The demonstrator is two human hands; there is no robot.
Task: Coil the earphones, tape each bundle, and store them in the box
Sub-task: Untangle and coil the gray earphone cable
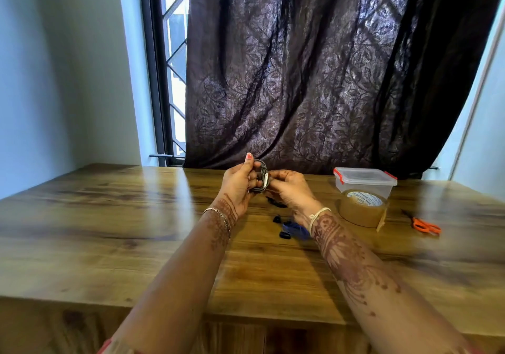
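At a wooden table [109, 217] set before a window [170, 80] and a dark leaf-patterned curtain [314, 66], a person held a coiled grey earphone cable [261, 174] raised above the tabletop between both hands. The left hand [236, 187], a thin bracelet at its wrist, gripped the coil's left side with curled fingers, the thumb standing straight above the loops. The right hand [289, 189], a pale band at its wrist, pinched the coil's right edge, where a light-coloured plug or fitting lay against the wound cable. Beneath and just behind the right hand, loose black earphones [276, 203] lay on the wood, with two dark earpieces nearer the camera and a blue cable [293, 228] partly hidden by the right wrist. Further right stood a clear plastic box [364, 181] with red clips, its lid on. A roll of brown packing tape [362, 209] lay flat just in front of it, a short tab of tape hanging off its side. A pair of orange-handled scissors [425, 225] rested near the table's right end, apart from the tape.
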